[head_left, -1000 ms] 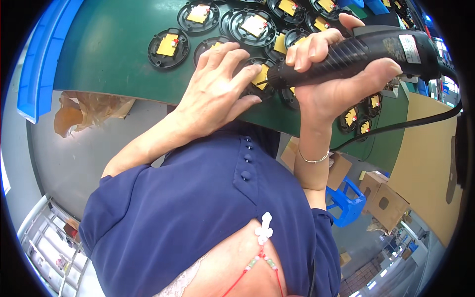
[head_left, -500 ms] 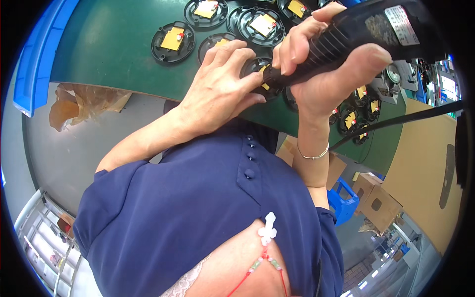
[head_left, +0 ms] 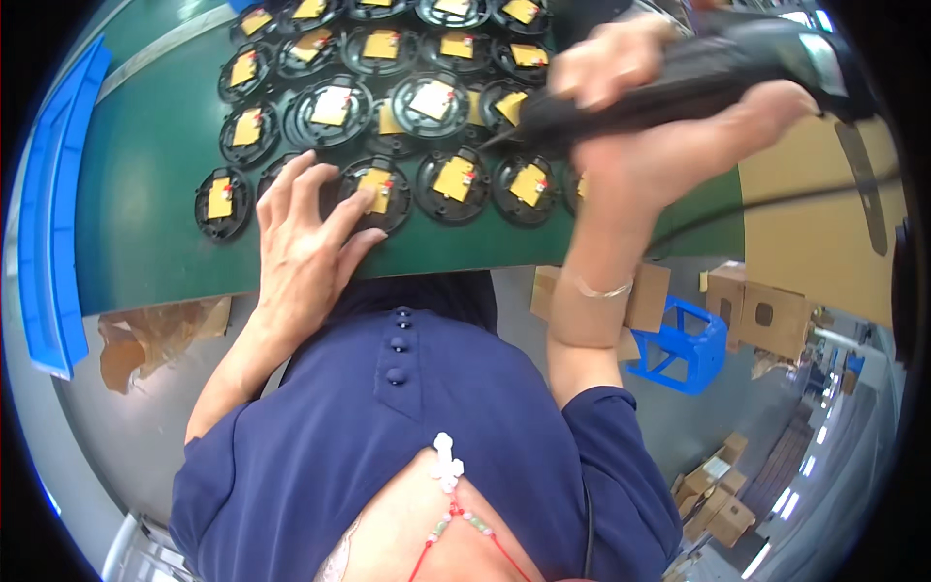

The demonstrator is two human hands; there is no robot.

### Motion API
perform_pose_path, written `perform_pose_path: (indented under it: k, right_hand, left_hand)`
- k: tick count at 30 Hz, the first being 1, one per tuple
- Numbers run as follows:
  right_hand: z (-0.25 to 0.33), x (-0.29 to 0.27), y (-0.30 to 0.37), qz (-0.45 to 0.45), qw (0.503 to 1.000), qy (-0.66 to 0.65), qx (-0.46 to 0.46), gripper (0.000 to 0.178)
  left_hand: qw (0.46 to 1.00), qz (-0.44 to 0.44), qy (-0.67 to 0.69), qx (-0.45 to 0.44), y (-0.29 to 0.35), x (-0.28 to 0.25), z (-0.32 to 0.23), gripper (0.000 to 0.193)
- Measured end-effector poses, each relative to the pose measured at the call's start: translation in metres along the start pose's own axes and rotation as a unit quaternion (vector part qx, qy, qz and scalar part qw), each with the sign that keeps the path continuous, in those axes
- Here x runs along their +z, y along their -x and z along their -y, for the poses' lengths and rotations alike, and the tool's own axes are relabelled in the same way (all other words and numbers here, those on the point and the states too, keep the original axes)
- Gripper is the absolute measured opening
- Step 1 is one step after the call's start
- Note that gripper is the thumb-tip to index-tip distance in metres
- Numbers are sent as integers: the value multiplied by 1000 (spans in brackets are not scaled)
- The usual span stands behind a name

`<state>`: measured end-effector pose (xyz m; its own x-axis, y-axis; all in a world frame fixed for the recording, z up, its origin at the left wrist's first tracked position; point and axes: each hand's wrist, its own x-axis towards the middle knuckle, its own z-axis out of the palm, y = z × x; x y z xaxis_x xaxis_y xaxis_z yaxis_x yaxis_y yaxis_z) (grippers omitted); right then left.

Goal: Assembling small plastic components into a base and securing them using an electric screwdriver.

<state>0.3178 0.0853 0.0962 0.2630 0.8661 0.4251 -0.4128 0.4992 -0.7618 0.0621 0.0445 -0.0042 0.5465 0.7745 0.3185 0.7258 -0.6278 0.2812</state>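
Note:
Black round housings, each with a yellow plate and a small red-and-white part, lie in rows on the green table. My left hand (head_left: 305, 242) rests with its fingers spread at the near row, the index fingertip touching the yellow plate of one round housing (head_left: 391, 215). In my right hand (head_left: 645, 136) is a black corded electric screwdriver (head_left: 698, 78), held nearly level above the table. Its thin bit (head_left: 501, 139) points left, over the housings and apart from my left hand. The right hand and tool are smeared by motion.
A long blue tray (head_left: 50, 223) stands at the table's left side. The screwdriver's cable (head_left: 776, 201) runs off to the right. Below the table are brown paper (head_left: 160, 339), a blue stool (head_left: 684, 344) and cardboard boxes (head_left: 766, 315). A large cardboard sheet (head_left: 805, 213) stands at right.
The view has shifted, showing more rows of housings. The screwdriver's tip was down at the housing beside my left fingers; now it is lifted away to the right.

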Motion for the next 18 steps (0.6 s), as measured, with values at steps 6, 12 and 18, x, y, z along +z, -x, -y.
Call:
perform_pose_path:
  k: [6,12,18]
  right_hand:
    - [59,-100,-62,-250,881,267,-301,58]
    - [37,-114,-70,-256,869,275,-323,44]
    - [28,-91,-49,-198,929,269,-158,58]
  left_hand:
    - [998,-43,28,-37,2,-10,5,50]
    - [994,-49,-22,-90,16,-15,30,52]
    - [993,-25,-63,-93,15,-24,33,51]
